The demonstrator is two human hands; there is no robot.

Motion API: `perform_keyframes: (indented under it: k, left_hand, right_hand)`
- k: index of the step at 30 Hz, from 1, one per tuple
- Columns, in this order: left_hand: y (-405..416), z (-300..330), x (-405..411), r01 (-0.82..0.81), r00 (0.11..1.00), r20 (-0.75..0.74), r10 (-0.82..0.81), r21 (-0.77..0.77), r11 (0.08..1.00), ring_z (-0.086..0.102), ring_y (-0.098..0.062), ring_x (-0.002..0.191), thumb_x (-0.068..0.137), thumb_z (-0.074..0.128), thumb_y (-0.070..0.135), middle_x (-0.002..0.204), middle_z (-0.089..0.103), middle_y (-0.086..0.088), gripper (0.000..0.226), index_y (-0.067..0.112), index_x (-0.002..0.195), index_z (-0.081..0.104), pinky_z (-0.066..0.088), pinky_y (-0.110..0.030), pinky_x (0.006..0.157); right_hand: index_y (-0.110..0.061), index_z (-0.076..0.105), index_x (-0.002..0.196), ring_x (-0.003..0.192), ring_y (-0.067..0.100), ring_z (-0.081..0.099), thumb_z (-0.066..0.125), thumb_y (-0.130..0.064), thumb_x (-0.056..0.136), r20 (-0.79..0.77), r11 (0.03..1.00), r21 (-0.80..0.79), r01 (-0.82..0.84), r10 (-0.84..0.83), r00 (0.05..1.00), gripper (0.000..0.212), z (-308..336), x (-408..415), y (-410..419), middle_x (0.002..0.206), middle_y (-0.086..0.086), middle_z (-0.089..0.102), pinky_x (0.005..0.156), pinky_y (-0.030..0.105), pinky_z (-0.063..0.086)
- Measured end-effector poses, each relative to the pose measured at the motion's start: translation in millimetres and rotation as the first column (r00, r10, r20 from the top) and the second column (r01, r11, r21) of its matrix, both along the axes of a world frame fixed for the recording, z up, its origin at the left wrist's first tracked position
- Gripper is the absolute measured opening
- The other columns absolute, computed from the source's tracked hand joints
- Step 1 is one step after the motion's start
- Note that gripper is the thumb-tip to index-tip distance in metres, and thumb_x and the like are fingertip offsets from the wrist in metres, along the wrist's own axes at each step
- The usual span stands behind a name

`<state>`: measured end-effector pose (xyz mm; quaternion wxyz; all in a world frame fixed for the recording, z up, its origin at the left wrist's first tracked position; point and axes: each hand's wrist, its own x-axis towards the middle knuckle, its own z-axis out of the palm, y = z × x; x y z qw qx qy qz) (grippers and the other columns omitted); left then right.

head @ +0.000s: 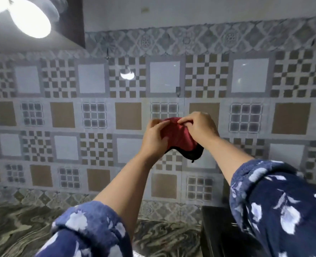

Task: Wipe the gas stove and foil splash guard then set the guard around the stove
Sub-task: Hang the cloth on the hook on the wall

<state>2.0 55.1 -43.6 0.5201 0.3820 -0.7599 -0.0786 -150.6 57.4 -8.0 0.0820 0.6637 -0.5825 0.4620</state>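
Both my hands are raised in front of the tiled wall, holding a red cloth with a dark edge bunched between them. My left hand grips its left side. My right hand pinches the cloth's top right with fingers curled over it. A dark corner of the gas stove shows at the bottom right, mostly hidden behind my right sleeve. A small shiny sliver at the bottom edge may be the foil guard; I cannot tell for sure.
A patterned tile wall fills the view. A marbled countertop runs along the bottom left. A bright lamp hangs at the top left under a dark cabinet.
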Motion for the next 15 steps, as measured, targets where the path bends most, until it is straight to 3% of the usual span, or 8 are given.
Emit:
perform_keyframes:
  k: [5,9,12,14,15]
  left_hand:
    - [-66,60,-33,-0.105,0.978,0.163,0.13,-0.153,0.983,0.042,-0.025,0.126,0.081,0.056,0.0,0.142,0.027,-0.008,0.068,0.01,0.144,0.034,0.033,-0.017,0.099]
    - [-99,84,-48,-0.164,0.953,0.236,0.191,-0.129,0.978,0.042,-0.027,0.127,0.082,0.055,0.005,0.147,0.015,-0.009,0.074,0.009,0.148,0.02,0.035,-0.027,0.106]
    - [-117,80,-54,-0.173,0.94,0.278,0.195,-0.104,0.979,0.04,-0.026,0.128,0.082,0.053,0.005,0.145,0.019,-0.011,0.069,0.006,0.145,0.026,0.031,-0.023,0.107]
    - [-121,70,-53,-0.158,0.955,0.236,0.181,-0.111,0.981,0.04,-0.026,0.127,0.083,0.051,0.003,0.141,0.027,-0.012,0.062,0.007,0.142,0.034,0.029,-0.02,0.104]
    - [-121,65,-52,-0.147,0.966,0.2,0.166,-0.105,0.984,0.041,-0.026,0.126,0.084,0.05,0.002,0.139,0.032,-0.012,0.06,0.009,0.142,0.036,0.029,-0.019,0.103]
  right_hand:
    - [-0.023,0.075,0.103,0.106,0.017,0.062,0.051,-0.008,0.093,0.08,0.987,-0.147,0.061,-0.049,0.996,0.03,60,-14,-65,0.113,-0.003,0.069,0.079,0.007,0.041]
    - [-0.017,0.071,0.111,0.106,0.023,0.06,0.053,-0.013,0.093,0.08,0.986,-0.149,0.073,-0.062,0.995,0.026,78,-15,-101,0.106,0.0,0.065,0.078,0.018,0.037]
    - [-0.001,0.068,0.113,0.098,0.022,0.057,0.055,-0.007,0.091,0.146,0.985,-0.173,-0.015,0.04,0.988,0.026,63,-15,-115,0.106,0.011,0.06,0.072,0.015,0.035]
    - [-0.008,0.065,0.12,0.097,0.018,0.055,0.054,-0.004,0.092,0.091,0.977,-0.212,-0.012,0.032,0.995,0.03,48,-15,-118,0.112,0.013,0.06,0.079,0.013,0.036]
    - [-0.013,0.063,0.124,0.101,0.021,0.056,0.054,-0.004,0.092,0.046,0.975,-0.221,0.014,-0.003,0.999,0.035,42,-15,-119,0.114,0.013,0.061,0.088,0.02,0.039]
